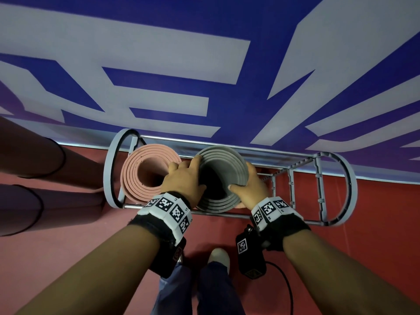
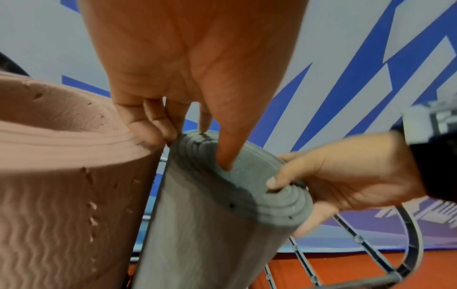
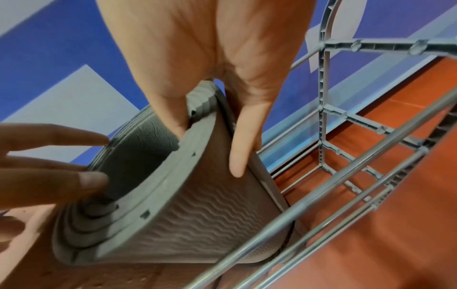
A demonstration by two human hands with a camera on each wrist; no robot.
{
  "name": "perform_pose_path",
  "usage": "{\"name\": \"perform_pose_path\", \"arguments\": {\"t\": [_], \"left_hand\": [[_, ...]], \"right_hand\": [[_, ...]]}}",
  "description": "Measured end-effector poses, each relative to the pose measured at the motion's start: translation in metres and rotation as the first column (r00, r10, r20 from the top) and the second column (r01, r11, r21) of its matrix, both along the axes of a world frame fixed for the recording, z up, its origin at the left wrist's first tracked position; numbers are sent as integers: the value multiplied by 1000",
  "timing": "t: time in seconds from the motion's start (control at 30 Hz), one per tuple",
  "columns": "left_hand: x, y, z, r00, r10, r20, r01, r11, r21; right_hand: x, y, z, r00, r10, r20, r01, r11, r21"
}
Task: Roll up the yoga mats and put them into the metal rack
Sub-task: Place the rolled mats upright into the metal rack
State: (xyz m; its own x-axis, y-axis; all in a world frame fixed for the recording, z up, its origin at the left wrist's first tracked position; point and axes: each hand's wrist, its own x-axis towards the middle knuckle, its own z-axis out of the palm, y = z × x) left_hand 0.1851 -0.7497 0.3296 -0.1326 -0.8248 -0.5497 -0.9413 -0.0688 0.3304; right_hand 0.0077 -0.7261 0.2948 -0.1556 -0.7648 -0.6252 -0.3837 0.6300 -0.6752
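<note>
A grey rolled mat (image 1: 227, 159) stands on end in the middle of the metal rack (image 1: 352, 187), close beside a pink rolled mat (image 1: 136, 173) in the rack's left end. My left hand (image 1: 186, 176) pinches the grey roll's top rim, thumb inside the hollow and fingers outside, between the two mats. My right hand (image 1: 245, 185) pinches the opposite rim, thumb over the edge and fingers down the outer side. The left wrist view shows the left hand (image 2: 190, 150) on the grey mat (image 2: 210, 244) beside the pink mat (image 2: 49, 195). The right wrist view shows the right hand (image 3: 210, 150) on the grey mat (image 3: 197, 224).
The rack stands on a red floor (image 1: 375, 235) against a blue and white patterned wall (image 1: 204, 64). Right of the grey roll, the rack's dividers (image 3: 323, 97) show floor between them. Two dark rolls (image 1: 27, 160) lie at the left. My shoe (image 1: 218, 258) is below the rack.
</note>
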Motion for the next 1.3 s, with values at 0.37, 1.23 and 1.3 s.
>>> {"name": "perform_pose_path", "arguments": {"t": [0.37, 1.23, 1.3], "left_hand": [[22, -5, -14, 999, 43, -25, -47, 989, -142], [79, -33, 74, 985, 91, -149, -114, 981, -155], [90, -32, 93, 983, 96, -155, -122, 978, -170]], "right_hand": [[19, -12, -1, 999, 42, -12, -42, 998, -46], [54, -34, 107, 926, 151, -347, -214, 965, -150], [65, -37, 121, 926, 170, -337, -234, 959, -160]]}}
